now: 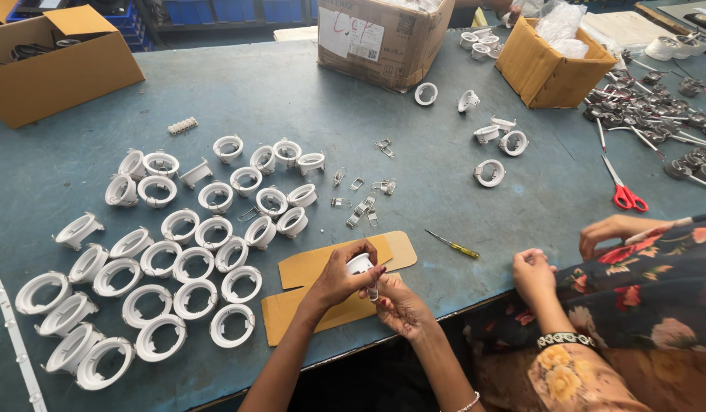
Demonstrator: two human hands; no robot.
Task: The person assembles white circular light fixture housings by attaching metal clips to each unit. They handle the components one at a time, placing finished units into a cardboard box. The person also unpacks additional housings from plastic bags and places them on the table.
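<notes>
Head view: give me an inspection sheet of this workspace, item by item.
Surface: blue worktable, worn, with brown card pieces near the front edge.
Job's things: white ring housing held over the card; many like rings at left; metal clips mid-table.
Clutter: small screwdriver, red scissors, cardboard boxes.
Grips: left hand and right hand both closed on the housing.
Cables: dark wired parts far right.
Surroundings: a co-worker's hand at right.
</notes>
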